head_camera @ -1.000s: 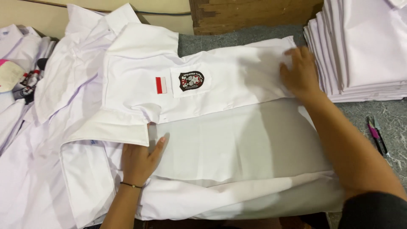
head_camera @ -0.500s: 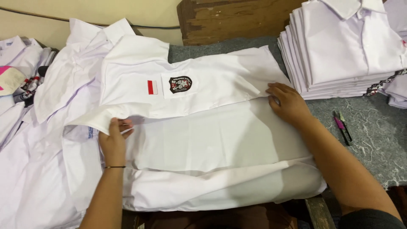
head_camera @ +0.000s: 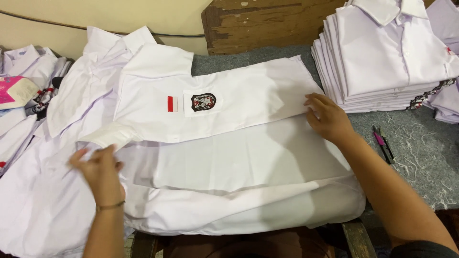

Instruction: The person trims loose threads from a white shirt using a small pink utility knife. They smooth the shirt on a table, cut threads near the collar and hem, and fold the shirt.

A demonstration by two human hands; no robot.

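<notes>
While the grey felt-covered table (head_camera: 420,157) stretches off to the right, one white shirt (head_camera: 239,157) lies flat across the middle of it, part-way folded by the look of it: the far side panel is already turned over onto the body, badge (head_camera: 203,102) and small red-and-white patch (head_camera: 172,103) facing up, and the short sleeve (head_camera: 112,136) is doubled back at the left. What's left, I'd judge, is the near panel, hanging unfolded over the near table edge, and the final fold-up.

Far right, one tall stack of folded shirts (head_camera: 382,62) sits done; too many layers to count cleanly. Off left, a loose heap of unfolded shirts (head_camera: 43,110) waits, number unclear, with one pink-and-cream card (head_camera: 14,91) on it.

Right hand (head_camera: 327,117) is spread flat, fingers loose, pressing the folded edge at the shirt's right end. Left hand (head_camera: 100,169), wearing one thin bracelet, has fingers bunched, pinching cloth just near the sleeve. Smallest of all: one pair of pink-handled snips (head_camera: 382,143) on the felt, right of the wrist.
</notes>
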